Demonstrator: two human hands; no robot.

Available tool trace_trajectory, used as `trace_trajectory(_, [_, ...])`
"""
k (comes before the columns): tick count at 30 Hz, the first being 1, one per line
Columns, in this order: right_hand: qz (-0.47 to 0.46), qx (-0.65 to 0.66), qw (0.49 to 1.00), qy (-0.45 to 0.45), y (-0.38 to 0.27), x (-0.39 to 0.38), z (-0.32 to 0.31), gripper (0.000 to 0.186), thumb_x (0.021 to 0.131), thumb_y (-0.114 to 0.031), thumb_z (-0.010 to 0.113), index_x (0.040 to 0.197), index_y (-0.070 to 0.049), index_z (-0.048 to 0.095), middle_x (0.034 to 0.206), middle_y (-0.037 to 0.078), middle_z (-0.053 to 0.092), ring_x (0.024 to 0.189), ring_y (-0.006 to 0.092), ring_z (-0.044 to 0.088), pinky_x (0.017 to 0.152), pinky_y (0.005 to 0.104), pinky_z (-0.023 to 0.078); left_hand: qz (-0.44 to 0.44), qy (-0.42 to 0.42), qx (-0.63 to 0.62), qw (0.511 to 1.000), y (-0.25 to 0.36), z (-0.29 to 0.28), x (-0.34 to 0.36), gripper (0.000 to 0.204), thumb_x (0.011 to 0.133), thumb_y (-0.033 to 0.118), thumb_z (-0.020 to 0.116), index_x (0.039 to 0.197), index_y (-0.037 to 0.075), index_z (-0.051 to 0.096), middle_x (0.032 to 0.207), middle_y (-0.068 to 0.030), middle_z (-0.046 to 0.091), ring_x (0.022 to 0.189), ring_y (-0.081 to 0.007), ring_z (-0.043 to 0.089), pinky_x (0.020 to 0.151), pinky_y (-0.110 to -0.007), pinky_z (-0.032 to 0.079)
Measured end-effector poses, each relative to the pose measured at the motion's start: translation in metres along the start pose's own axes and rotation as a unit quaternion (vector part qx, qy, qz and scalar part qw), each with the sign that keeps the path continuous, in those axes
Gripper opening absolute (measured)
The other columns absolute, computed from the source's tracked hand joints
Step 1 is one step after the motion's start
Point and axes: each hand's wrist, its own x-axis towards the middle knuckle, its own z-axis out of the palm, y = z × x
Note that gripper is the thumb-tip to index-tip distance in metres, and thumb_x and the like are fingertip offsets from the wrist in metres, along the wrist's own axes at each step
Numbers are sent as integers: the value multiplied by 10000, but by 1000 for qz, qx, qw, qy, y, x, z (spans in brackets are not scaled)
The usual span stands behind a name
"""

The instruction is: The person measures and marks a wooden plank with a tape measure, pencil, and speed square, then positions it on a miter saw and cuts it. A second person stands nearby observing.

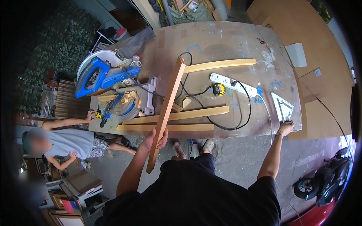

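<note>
My left hand (154, 140) is closed around a long wooden strip (167, 109), held slanting up over the table with its far end raised. At the table's right edge my right hand (285, 128) has its fingers closed at the lower corner of a white triangular square (283, 107); the fingertips are partly hidden. Three more strips lie on the table: one at the back (222, 65), one in the middle (181, 115) and one along the near edge (169, 128). A yellow and black tape measure (218, 89) sits beside a white power strip (233, 85).
A blue miter saw (109, 77) stands at the left with wood offcuts (128, 98) on it. Another person (71, 143) has a hand near its front. Black cable (226, 129) loops across the worktable (241, 37). Large cardboard (320, 98) stands right; a motorcycle (326, 180) is lower right.
</note>
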Motion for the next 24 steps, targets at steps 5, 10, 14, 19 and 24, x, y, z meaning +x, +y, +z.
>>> trace_trajectory(5, [40,-26,998,-32,26,48,43,389,991,-363,438,1106,-23,588,1047,273,668,986,476,626,820,556,479,32,275,487,828,20,11,40,276,945,307,638,988,52,542,797,-55,624,626,-170,602,550,-330,479])
trace_trajectory(10, [-29,-73,995,-67,41,59,44,252,924,-214,501,1102,-61,593,1063,250,669,993,445,638,836,522,491,107,272,706,645,58,22,170,474,916,358,672,1234,61,487,952,-172,671,908,-322,675,759,-405,519])
trace_trajectory(14, [-147,87,985,-22,26,21,0,123,990,-115,456,1027,-29,535,974,187,688,893,343,676,744,443,514,201,283,764,544,61,-7,279,396,882,319,685,1141,60,535,1075,-156,640,1009,-369,616,828,-460,495])
trace_trajectory(19, [-180,39,977,-111,21,-82,-103,275,1025,-201,502,893,32,568,759,170,681,638,272,650,670,384,504,195,265,814,479,51,-55,370,379,819,259,731,1134,88,607,1070,-99,626,1033,-301,584,901,-426,456])
trace_trajectory(24, [-179,58,960,-208,49,-162,-170,219,1028,-164,477,919,19,527,738,130,640,629,227,603,617,341,485,248,252,827,438,34,-99,417,355,787,252,755,1094,107,649,1075,-74,635,1038,-267,572,922,-419,425])
